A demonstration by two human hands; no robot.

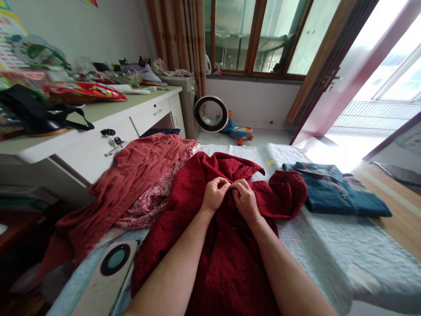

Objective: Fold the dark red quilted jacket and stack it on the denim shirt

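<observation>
A dark red jacket (223, 259) with a textured fabric lies spread over the pale blue bedding, its collar toward the far side. One sleeve is bunched to the right. Just below the collar, my left hand (215, 193) pinches the front edge of the jacket. Close beside it, my right hand (243, 197) pinches the opposite front edge, fingertips nearly touching the left ones. Whatever small fastening lies between the fingertips is hidden.
Left of the jacket lie a rust-red garment (141, 171) and a floral garment (154, 202). A phone (108, 281) rests near me. Folded jeans (342, 193) sit at right. A cluttered desk (138, 107) flanks the left side; an open washer door (211, 114) stands beyond.
</observation>
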